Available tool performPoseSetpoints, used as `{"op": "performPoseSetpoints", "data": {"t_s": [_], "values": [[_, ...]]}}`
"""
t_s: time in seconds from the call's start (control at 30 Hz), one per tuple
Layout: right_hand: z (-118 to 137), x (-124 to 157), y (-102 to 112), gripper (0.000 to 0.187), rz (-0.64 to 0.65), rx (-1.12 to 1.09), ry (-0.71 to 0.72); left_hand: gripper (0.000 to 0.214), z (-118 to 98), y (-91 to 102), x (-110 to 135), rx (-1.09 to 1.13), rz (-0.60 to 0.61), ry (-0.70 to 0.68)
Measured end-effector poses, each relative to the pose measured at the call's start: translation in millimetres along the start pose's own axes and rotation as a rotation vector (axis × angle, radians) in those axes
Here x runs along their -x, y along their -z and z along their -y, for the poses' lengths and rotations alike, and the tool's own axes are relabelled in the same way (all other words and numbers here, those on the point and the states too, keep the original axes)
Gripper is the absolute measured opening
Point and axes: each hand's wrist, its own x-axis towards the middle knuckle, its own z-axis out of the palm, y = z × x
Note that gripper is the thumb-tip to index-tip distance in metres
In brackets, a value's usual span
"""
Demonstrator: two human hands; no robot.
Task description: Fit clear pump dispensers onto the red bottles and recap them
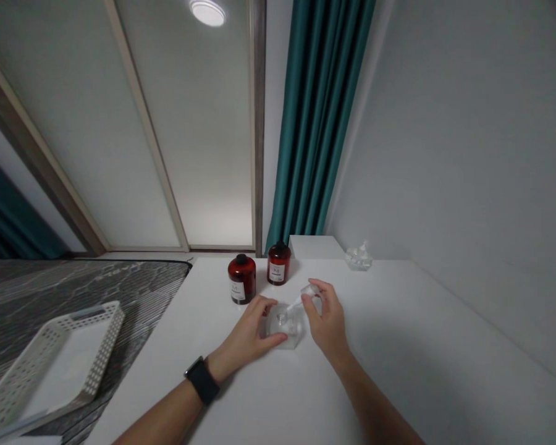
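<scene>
My left hand (254,330), with a black watch on its wrist, wraps around the side of a small clear container (291,326) that rests on the white table (398,346). My right hand (325,315) pinches a small clear funnel-like piece (304,294) tilted into the top of that container. Two dark red bottles stand just behind: one with a black cap (241,279) on the left and one (278,263) to its right.
A clear glass dish (359,258) sits at the far end of the table near a white box (315,247). A white perforated tray (55,364) lies on the grey patterned surface to the left. Teal curtains hang behind.
</scene>
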Motion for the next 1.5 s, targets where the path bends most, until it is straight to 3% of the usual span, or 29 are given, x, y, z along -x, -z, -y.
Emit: {"op": "performPoseSetpoints", "data": {"t_s": [0.17,0.27,0.4,0.53,0.83,1.07,1.3,1.5], "values": [[4.8,3.7,-2.2,0.026,0.054,0.059,0.056,0.049,0.0,0.6,0.4,0.003,0.008,0.001],[1.9,-1.0,-1.4,0.026,0.05,-0.002,-0.001,0.048,-0.6,0.7,0.6,-0.005,0.009,0.007],[-18.9,-18.0,7.6,0.031,-0.066,-0.137,-0.197,0.046,-0.8,0.1,0.5,-0.013,0.003,0.021],[-49.2,-30.1,16.3,0.026,-0.09,-0.025,-0.17,0.045,-0.7,0.0,-0.3,-0.008,-0.009,0.026],[-82.1,-17.7,11.4,0.021,0.162,0.261,-0.06,0.043,-1.4,1.3,-1.9,-0.022,-0.012,0.028],[-84.3,-16.5,15.5,0.023,0.366,0.378,-0.025,0.043,-0.9,1.0,-2.2,-0.031,-0.011,0.033],[-79.5,-20.4,37.0,0.036,0.56,0.384,-0.023,0.043,0.2,1.0,-1.5,-0.025,-0.003,0.024],[-84.9,-24.8,39.8,0.036,0.567,0.395,-0.002,0.042,-0.9,1.2,-1.3,-0.026,-0.003,0.024]]}}
